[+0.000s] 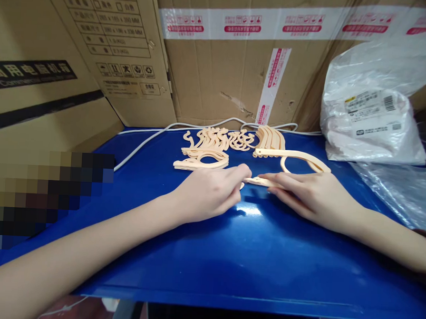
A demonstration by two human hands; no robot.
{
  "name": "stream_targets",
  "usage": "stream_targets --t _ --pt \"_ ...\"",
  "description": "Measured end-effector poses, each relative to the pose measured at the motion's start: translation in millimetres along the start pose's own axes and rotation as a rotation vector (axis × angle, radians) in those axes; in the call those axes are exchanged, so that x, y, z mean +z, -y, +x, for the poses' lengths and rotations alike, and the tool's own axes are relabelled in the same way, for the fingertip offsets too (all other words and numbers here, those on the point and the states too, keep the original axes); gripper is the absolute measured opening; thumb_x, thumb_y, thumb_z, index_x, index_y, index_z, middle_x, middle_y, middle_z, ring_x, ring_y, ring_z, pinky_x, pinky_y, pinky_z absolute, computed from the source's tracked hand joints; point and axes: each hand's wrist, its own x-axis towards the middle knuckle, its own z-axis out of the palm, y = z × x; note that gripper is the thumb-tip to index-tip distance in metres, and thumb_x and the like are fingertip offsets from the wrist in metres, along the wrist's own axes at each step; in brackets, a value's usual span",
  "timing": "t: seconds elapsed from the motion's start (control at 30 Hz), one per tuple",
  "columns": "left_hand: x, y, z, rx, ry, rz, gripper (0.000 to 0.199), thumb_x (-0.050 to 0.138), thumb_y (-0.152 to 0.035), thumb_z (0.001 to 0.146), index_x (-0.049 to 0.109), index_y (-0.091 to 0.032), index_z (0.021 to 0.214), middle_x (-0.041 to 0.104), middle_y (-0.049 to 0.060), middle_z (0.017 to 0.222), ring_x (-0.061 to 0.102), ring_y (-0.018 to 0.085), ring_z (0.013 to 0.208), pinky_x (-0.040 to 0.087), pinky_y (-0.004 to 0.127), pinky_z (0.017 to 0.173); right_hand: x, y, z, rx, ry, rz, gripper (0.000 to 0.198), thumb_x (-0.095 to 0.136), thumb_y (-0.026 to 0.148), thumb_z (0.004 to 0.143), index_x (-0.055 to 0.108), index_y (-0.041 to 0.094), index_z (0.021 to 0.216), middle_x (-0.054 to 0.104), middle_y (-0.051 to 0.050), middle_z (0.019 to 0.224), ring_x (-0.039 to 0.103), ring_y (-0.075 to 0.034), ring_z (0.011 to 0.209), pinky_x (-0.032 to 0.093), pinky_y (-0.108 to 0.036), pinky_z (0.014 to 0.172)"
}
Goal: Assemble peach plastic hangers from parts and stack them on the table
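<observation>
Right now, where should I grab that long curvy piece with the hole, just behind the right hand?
Probably pinch the long curvy piece around the middle of its arm, coming from above. It's slim there, so fingertips should fit around it. Its holed end sits close to the row of curved pieces, and the right hand is near its other end.

You were in some kind of small workshop or packing corner, couldn't tell which tbh. Your shiny blue tabletop (207, 268) sat hemmed in by a computer-case carton (79, 43) on the left and a cardboard box (210, 78) with red-and-white tape (270, 24) behind. Also, a plastic bag (342, 140) with a printed label (371, 108), plus batches of matching pale parts (272, 139) grouped in front of you.
</observation>
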Motion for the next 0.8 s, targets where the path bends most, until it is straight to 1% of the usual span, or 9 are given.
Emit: stream_targets --t 0.1,0.2,0.27,0.33,0.53,0.67,0.8 --pt "0.9 1.4 -0.8 -0.054 0.032 0.059 0.021 0.034 -0.019 0.094 0.054 -0.014 0.099 0.066 0.003 0.080 0.060 0.015 0.066 0.037 0.026 0.057 1.1 0.1 -0.6 -0.017 0.019 0.026 0.030 0.042 0.027 0.100 0.061 0.016 0.120 0.075 -0.006 0.101 0.072 -0.017 0.076 0.050 -0.026 0.060" --pt "2.2 1.9 -0.9 -0.139 0.083 0.055 0.031 0.030 -0.032 0.100 0.056 -0.015 0.101 0.067 0.004 0.084 0.062 0.017 0.072 0.038 0.027 0.060 0.8 -0.4 -0.8 -0.019 0.052 0.051 0.032 0.042 0.027 0.100 0.062 0.016 0.122 0.075 -0.007 0.101 0.072 -0.017 0.077 0.052 -0.027 0.063" --pt "3.0 2.1 -0.7 -0.155 0.115 0.051 0.041 0.025 -0.038 0.102 0.060 -0.017 0.099 0.066 0.004 0.085 0.062 0.018 0.075 0.038 0.027 0.061 0.2 -1.3 -0.7 -0.011 0.065 0.056 0.034 0.042 0.027 0.100 0.061 0.016 0.125 0.075 -0.007 0.098 0.072 -0.018 0.077 0.052 -0.027 0.065" --pt "3.6 2.4 -0.4 -0.147 0.130 0.061 0.046 0.022 -0.038 0.103 0.062 -0.019 0.095 0.066 0.004 0.086 0.061 0.017 0.077 0.038 0.027 0.062 -0.2 -2.3 -0.5 -0.009 0.064 0.049 0.035 0.041 0.029 0.101 0.060 0.017 0.128 0.075 -0.006 0.095 0.072 -0.018 0.076 0.051 -0.027 0.065" --pt "4.2 2.5 0.2 -0.141 0.118 0.102 0.041 0.028 -0.038 0.102 0.062 -0.016 0.096 0.065 0.006 0.091 0.061 0.019 0.084 0.041 0.028 0.068 -1.8 -2.1 1.5 -0.025 0.025 0.031 0.035 0.041 0.030 0.101 0.061 0.019 0.127 0.076 -0.003 0.085 0.071 -0.015 0.068 0.047 -0.024 0.058" --pt "3.7 1.7 1.1 -0.144 0.132 0.081 0.040 0.029 -0.038 0.101 0.062 -0.016 0.098 0.065 0.006 0.093 0.060 0.020 0.087 0.042 0.030 0.071 -2.0 -0.8 1.3 -0.003 0.022 0.058 0.034 0.042 0.032 0.101 0.062 0.020 0.126 0.076 -0.003 0.090 0.072 -0.016 0.073 0.048 -0.024 0.061" --pt "2.7 1.4 1.7 -0.129 0.161 0.008 0.039 0.028 -0.036 0.101 0.061 -0.015 0.098 0.064 0.006 0.090 0.059 0.019 0.083 0.041 0.030 0.069 -0.2 -0.7 -0.8 0.019 0.017 0.049 0.035 0.042 0.033 0.101 0.060 0.022 0.129 0.076 -0.004 0.095 0.072 -0.017 0.076 0.048 -0.025 0.063"
